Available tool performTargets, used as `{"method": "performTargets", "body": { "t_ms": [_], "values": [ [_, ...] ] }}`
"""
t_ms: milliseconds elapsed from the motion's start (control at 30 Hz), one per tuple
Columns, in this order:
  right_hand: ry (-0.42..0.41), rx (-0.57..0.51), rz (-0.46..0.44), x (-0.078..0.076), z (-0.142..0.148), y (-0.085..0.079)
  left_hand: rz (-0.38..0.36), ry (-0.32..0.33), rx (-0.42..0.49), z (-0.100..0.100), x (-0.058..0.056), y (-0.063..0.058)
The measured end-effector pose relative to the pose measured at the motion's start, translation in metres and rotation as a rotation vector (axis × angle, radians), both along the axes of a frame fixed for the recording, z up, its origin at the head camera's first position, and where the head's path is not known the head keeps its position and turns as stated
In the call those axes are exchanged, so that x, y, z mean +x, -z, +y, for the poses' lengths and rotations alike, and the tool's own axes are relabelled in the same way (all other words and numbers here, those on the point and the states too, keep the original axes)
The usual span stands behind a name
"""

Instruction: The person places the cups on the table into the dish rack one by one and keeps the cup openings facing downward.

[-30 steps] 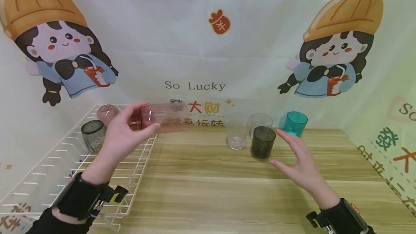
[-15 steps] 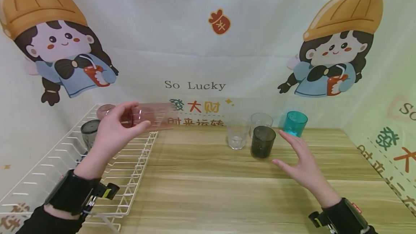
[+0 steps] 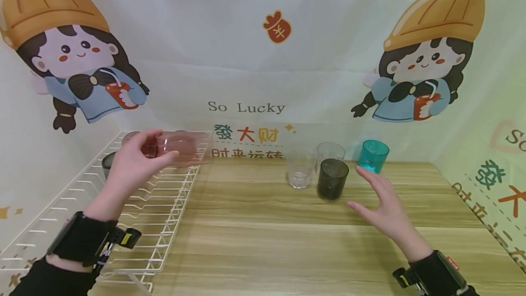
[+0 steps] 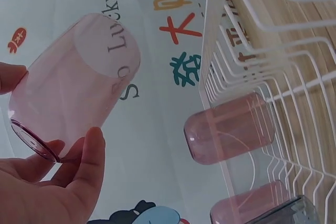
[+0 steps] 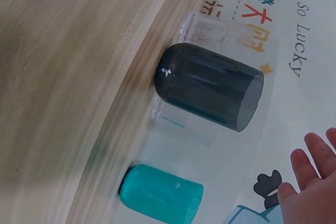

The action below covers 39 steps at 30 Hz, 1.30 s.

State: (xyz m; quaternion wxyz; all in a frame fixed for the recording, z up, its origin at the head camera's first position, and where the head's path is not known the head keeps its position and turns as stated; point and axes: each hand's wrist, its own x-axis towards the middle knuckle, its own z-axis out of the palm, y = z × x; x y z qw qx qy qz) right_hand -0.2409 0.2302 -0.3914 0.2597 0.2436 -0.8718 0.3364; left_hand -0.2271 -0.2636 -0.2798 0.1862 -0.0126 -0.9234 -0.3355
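Note:
My left hand (image 3: 129,166) grips a pink drinking glass (image 4: 73,77) near its base, thumb on one side and fingers on the other. In the head view the glass lies sideways over the far end of the white wire dish rack (image 3: 186,202). Inside the rack, the left wrist view shows two other pink glasses, one (image 4: 231,129) apart and one (image 4: 244,203) beside a grey glass (image 4: 289,213). My right hand (image 3: 384,207) hovers with fingers spread, holding nothing, just right of a dark grey glass (image 3: 333,179) standing on the table.
Two clear glasses, one in front (image 3: 299,172) and one behind (image 3: 330,150), stand close to the dark one. A teal glass (image 3: 374,156) is farther right, near the back edge of the wooden table (image 3: 287,250). A printed cloth (image 3: 246,58) hangs behind.
My left hand has carried the pink glass leftward, farther over the rack, now covering more of the glasses there. My right hand has drifted slightly right, away from the dark grey glass.

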Motion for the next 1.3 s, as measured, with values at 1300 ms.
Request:
{"method": "performTargets", "body": {
  "t_ms": [1300],
  "values": [
    [0.043,0.056,-0.031,-0.003,0.014,0.017,-0.074,-0.126,-0.157,-0.034,-0.025,0.024]
  ]
}}
